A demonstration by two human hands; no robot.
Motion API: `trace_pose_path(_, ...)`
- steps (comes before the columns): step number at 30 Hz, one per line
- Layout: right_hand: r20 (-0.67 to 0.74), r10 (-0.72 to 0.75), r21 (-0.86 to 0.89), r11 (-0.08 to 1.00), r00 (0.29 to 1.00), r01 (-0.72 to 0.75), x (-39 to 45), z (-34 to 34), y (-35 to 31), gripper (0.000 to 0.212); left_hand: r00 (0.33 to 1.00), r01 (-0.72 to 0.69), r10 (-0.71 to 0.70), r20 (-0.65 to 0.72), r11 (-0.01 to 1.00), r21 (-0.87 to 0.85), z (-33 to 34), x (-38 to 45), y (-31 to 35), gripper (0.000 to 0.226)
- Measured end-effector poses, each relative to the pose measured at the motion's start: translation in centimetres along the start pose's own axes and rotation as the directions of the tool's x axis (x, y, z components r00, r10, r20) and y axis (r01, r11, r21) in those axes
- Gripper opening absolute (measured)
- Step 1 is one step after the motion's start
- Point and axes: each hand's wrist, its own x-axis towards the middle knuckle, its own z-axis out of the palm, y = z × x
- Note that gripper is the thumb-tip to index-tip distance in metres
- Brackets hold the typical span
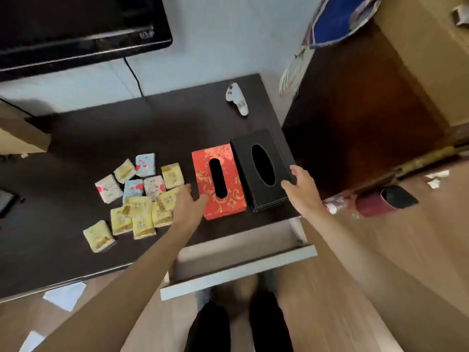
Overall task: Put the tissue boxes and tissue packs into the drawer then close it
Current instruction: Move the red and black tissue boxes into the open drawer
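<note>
A red tissue box with gold flowers (229,158) lies on the dark cabinet top (106,138), with a black tissue box (245,151) close on its right. Several small tissue packs (142,196), yellow, blue and pink, are scattered to the left of the boxes. Under the front edge the white drawer (238,269) stands pulled out with nothing in the part that shows. My left hand (189,203) reaches to the red box's near-left corner, fingers spread. My right hand (300,190) touches the black box's near-right corner, thumb on its top, fingers apart.
A white game controller (237,99) lies at the back right of the top. A black television (76,29) hangs above on the wall. Right of the cabinet a maroon bin (380,201) lies on the wooden floor beside a dark wooden door. My legs stand just before the drawer.
</note>
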Motion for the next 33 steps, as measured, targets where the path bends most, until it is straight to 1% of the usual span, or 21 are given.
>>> trace_pose_path(2, 0.025, 0.022, -0.034, 0.999, 0.999, -0.021, 1.3, 0.6, 0.3, 0.064, 0.999, -0.040, 0.041, -0.030, 0.997, 0.060, 1.0, 1.5, 0.4, 0.074)
trace_pose_path(4, 0.044, 0.050, -0.021, 0.999, 0.998, -0.049, 2.5, 1.2, 0.5, 0.067, 0.999, -0.018, 0.021, -0.034, 0.997, 0.074, 1.7, 2.9, 0.6, 0.079)
trace_pose_path(6, 0.057, 0.049, -0.028, 0.998, 0.997, -0.047, 3.5, 2.2, 0.9, 0.070, 0.999, -0.033, 0.036, -0.039, 0.997, 0.071, 2.5, 4.0, 0.2, 0.074)
trace_pose_path(9, 0.049, 0.040, -0.034, 0.999, 0.998, -0.039, 5.5, 3.2, 1.4, 0.076, 0.993, -0.079, 0.086, -0.079, 0.993, 0.087, 3.4, 5.3, -0.2, 0.058)
trace_pose_path(12, 0.069, 0.021, -0.044, 0.999, 0.997, -0.018, 7.6, 3.9, 2.4, 0.078, 0.988, -0.106, 0.112, -0.107, 0.992, 0.065, 4.1, 5.9, -0.7, 0.052)
trace_pose_path(14, 0.066, -0.014, -0.063, 0.998, 0.998, 0.018, 8.7, 4.0, 3.1, 0.075, 0.984, -0.128, 0.132, -0.121, 0.991, 0.034, 4.4, 6.3, -1.2, 0.048)
trace_pose_path(16, 0.053, -0.063, -0.057, 0.996, 0.997, 0.066, 9.4, 4.1, 3.7, 0.070, 0.982, -0.136, 0.134, -0.136, 0.991, -0.006, 4.7, 6.7, -1.7, 0.049)
trace_pose_path(20, 0.038, -0.093, -0.034, 0.995, 0.995, 0.094, 9.9, 4.0, 4.0, 0.059, 0.986, -0.096, 0.080, -0.145, 0.990, -0.107, 5.2, 6.8, -1.5, 0.056)
trace_pose_path(23, -0.007, -0.108, -0.025, 0.994, 0.994, 0.108, 9.0, 3.7, 4.0, 0.037, 0.984, -0.092, 0.067, -0.166, 0.985, -0.147, 5.0, 6.1, -0.7, 0.056)
trace_pose_path(25, -0.036, -0.100, 0.011, 0.995, 0.994, 0.100, 7.4, 3.2, 4.4, 0.030, 0.981, -0.100, 0.069, -0.179, 0.980, -0.170, 4.7, 5.1, -0.4, 0.058)
trace_pose_path(28, -0.114, -0.081, 0.090, 0.992, 0.990, 0.091, 4.5, 2.8, 5.4, 0.031, 0.975, -0.138, 0.105, -0.196, 0.977, -0.160, 4.3, 3.0, -0.8, 0.069)
trace_pose_path(30, -0.168, -0.072, 0.132, 0.987, 0.983, 0.095, 2.9, 2.8, 6.1, 0.034, 0.966, -0.192, 0.161, -0.202, 0.970, -0.149, 4.4, 1.8, -1.5, 0.071)
trace_pose_path(33, -0.214, -0.085, 0.181, 0.975, 0.973, 0.125, 2.3, 3.5, 7.3, 0.031, 0.954, -0.258, 0.225, -0.196, 0.953, -0.160, 5.1, 1.2, -3.0, 0.075)
